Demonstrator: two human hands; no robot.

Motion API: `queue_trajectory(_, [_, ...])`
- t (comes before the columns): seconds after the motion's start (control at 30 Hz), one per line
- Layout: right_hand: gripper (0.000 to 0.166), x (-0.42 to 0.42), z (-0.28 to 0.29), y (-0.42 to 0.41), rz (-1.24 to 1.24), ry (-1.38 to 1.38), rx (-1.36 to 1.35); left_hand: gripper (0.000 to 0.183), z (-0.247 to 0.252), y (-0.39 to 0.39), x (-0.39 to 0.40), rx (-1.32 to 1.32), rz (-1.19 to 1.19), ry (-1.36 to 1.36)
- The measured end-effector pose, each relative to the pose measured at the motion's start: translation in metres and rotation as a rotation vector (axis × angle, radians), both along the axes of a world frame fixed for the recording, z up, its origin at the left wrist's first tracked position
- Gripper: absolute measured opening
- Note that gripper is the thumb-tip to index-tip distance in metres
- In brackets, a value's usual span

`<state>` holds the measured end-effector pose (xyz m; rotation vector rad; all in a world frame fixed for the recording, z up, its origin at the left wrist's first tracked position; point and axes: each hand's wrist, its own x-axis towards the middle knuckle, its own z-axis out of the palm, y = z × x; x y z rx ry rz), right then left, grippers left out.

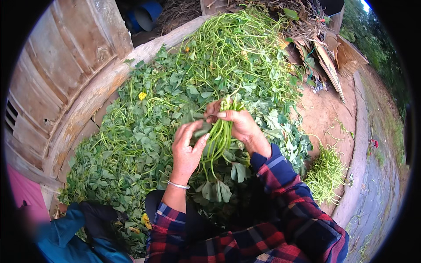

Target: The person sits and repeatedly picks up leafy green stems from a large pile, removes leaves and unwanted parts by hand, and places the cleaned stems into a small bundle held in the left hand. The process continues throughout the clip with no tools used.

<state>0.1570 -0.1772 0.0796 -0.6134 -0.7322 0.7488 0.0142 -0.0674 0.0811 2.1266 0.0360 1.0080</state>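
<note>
A bundle of green leaf stalks (221, 134) is gripped near its upper ends by my right hand (241, 126), thumb across the stalks. Several leaves (219, 191) hang from the lower ends of the bundle. My left hand (189, 144), with a bangle on the wrist, is at the left side of the bundle, thumb and fingers apart around a blurred green leaf (201, 130); whether it grips the leaf is unclear. Beneath and beyond both hands spreads a large heap of leafy green vines (158, 121), with long bare stems (236, 42) piled at its far end.
A smaller pile of stalks (326, 176) lies on the earthen floor to the right. Wooden wall panels (62, 62) and a log sill (98, 77) border the left. A person in blue sleeves (70, 233) is at lower left. A woven basket (348, 60) stands far right.
</note>
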Motion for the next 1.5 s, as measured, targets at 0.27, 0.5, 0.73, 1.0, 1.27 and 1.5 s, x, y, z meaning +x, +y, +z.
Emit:
queue_trajectory(0.27, [0.022, 0.009, -0.029, 0.000, 0.172, 0.044, 0.015, 0.006, -0.031, 0.025, -0.002, -0.270, 0.092, 0.000])
queue_trajectory(0.5, [0.023, -0.006, -0.024, 0.021, -0.304, -0.094, -0.200, 0.041, -0.015, 0.008, 0.000, -0.025, 0.053, 0.122])
queue_trajectory(0.73, [0.025, -0.048, -0.027, 0.040, -0.491, -0.505, -0.251, 0.046, -0.053, -0.003, 0.011, -0.213, 0.051, 0.105])
queue_trajectory(1.0, [0.032, -0.059, -0.030, 0.048, -0.738, -0.767, -0.183, 0.043, -0.067, 0.003, 0.007, -0.323, -0.060, 0.020])
queue_trajectory(1.27, [0.035, -0.062, -0.032, 0.047, -0.782, -0.900, -0.256, 0.041, -0.070, 0.009, 0.005, -0.150, 0.003, 0.047])
queue_trajectory(1.5, [0.054, -0.067, -0.026, 0.042, -0.872, -1.132, -0.397, 0.047, -0.066, 0.006, 0.008, -0.679, -0.182, -0.026])
